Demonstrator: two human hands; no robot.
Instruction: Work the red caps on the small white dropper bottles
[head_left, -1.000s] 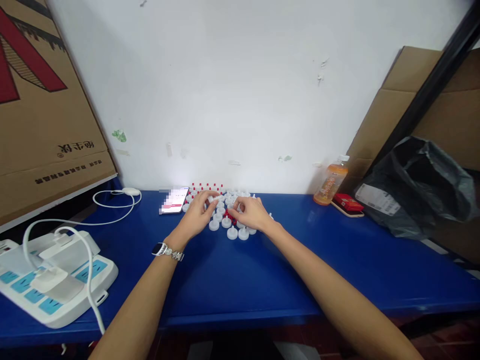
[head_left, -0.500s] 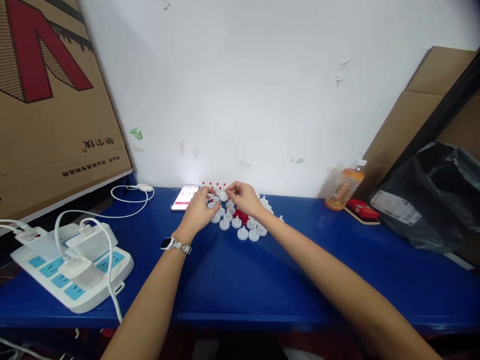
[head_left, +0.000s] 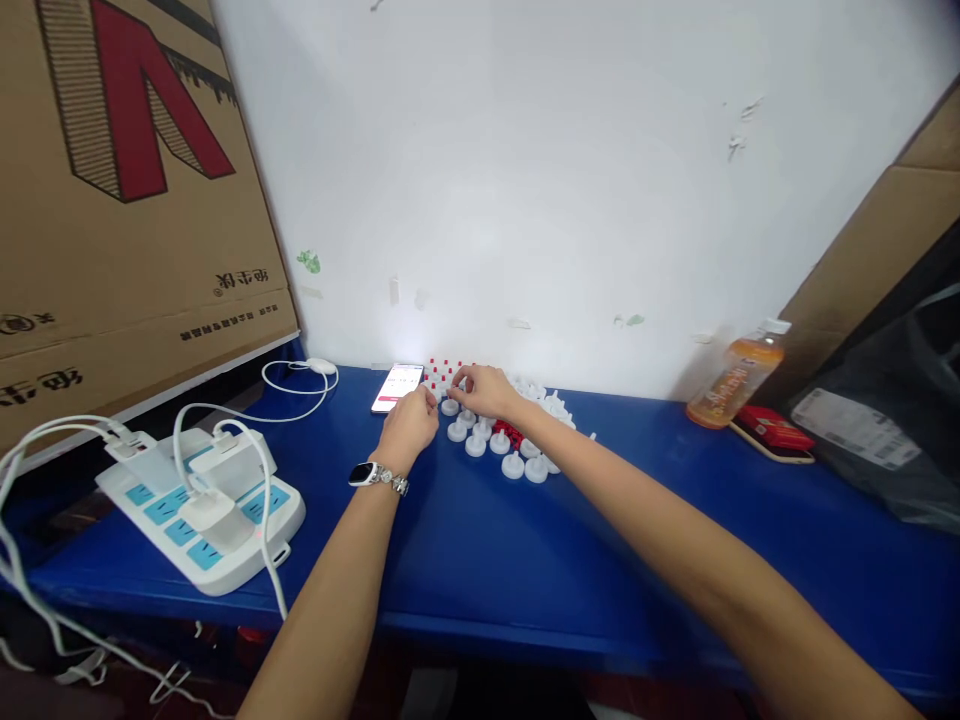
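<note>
I am seeing my left hand and right hand meeting over the small round white plastic caps clustered at twelve o'clock on the blue tabletop; fingertips are pinching together, though on what I cannot tell.

Place: makeshift workbench in a storeroom or small workshop
Bench: blue table against a scuffed white wall
Storage: cardboard boxes leaning at both sides
Work: many small white caps laid out; power strip with chargers
</note>
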